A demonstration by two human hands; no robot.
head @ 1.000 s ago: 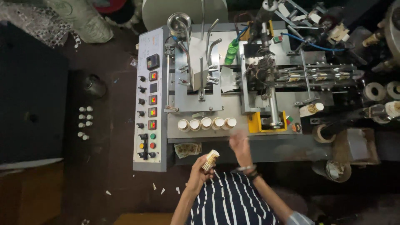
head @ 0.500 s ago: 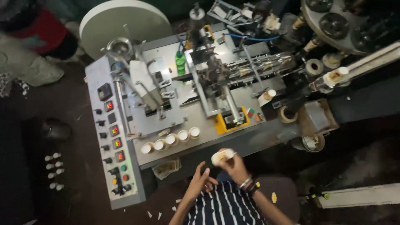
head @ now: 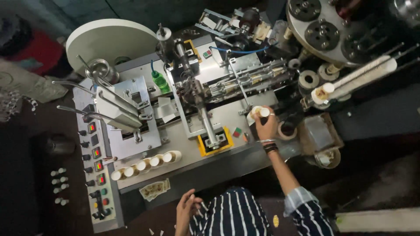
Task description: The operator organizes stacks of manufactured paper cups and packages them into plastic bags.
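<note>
My right hand (head: 266,126) reaches out over the right side of the grey machine top (head: 227,118) and grips a small white paper cup (head: 259,112) near the dark rollers. My left hand (head: 185,209) hangs low beside my striped shirt, below the machine's front edge, fingers loosely spread with nothing in it. A row of several white cups (head: 146,165) lies along the front of the machine, left of a yellow-framed block (head: 214,144).
A control panel with buttons and small displays (head: 97,166) runs down the machine's left side. A big white disc (head: 109,41) sits at the back left, a green bottle (head: 160,80) beside it. A round turret (head: 332,26) and a long stack of cups (head: 358,76) are at right. Several small cups (head: 59,185) lie on the dark floor at left.
My right hand has moved from in front of my chest up and right onto the machine, carrying the white cup. My left hand has let go and dropped. The camera has tilted.
</note>
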